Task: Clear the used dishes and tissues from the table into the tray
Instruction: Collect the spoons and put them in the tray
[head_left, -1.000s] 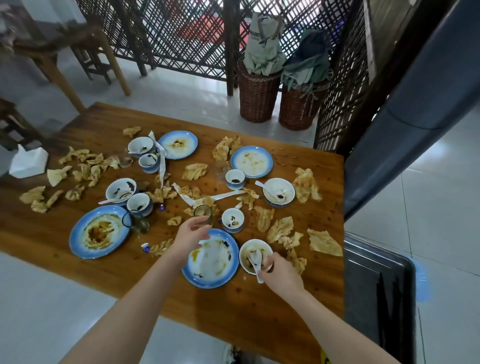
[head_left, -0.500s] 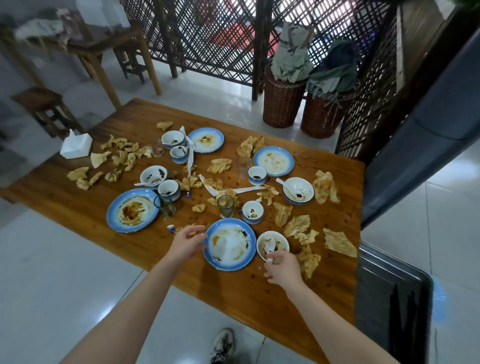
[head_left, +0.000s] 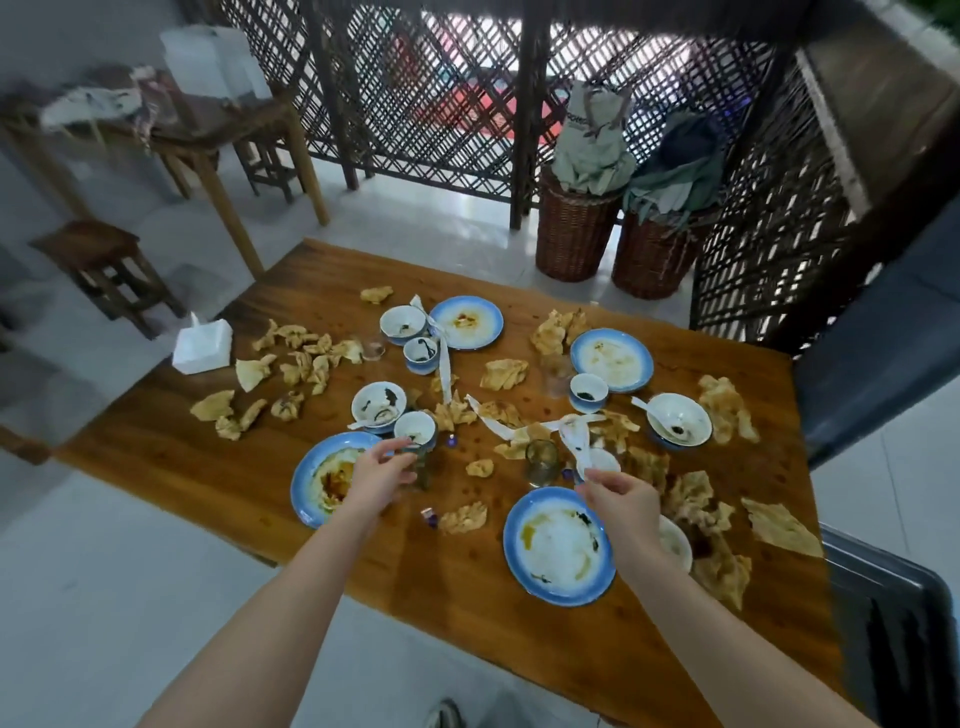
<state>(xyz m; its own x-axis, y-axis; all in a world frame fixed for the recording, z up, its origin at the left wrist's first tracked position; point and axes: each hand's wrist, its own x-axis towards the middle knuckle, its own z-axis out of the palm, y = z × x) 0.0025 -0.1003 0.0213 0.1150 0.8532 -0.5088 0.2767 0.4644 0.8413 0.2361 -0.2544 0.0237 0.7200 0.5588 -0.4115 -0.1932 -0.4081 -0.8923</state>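
The wooden table (head_left: 467, 597) carries several blue-rimmed plates, among them a near plate (head_left: 558, 545) and a left plate (head_left: 322, 483). Among them stand white bowls, small cups and a glass (head_left: 540, 462), and many crumpled stained tissues (head_left: 779, 527) lie scattered around. My left hand (head_left: 379, 475) grips a dark glass (head_left: 422, 470) beside a small cup (head_left: 415, 428). Just above the near plate, my right hand (head_left: 621, 493) pinches a white spoon (head_left: 575, 444) and holds it up. A bowl (head_left: 675, 543) is half hidden behind my right wrist. The dark tray (head_left: 893, 634) is at the table's right end.
A white tissue box (head_left: 202, 345) sits at the table's left edge. Two wicker baskets (head_left: 574, 236) stand by a lattice screen behind the table. A wooden stool (head_left: 98, 265) and another table are at the far left. A dark seat (head_left: 878, 332) borders the right side.
My right hand has lifted the white spoon out of the near bowl and moved it left and up. My left hand has moved left from the near plate to the dark glass.
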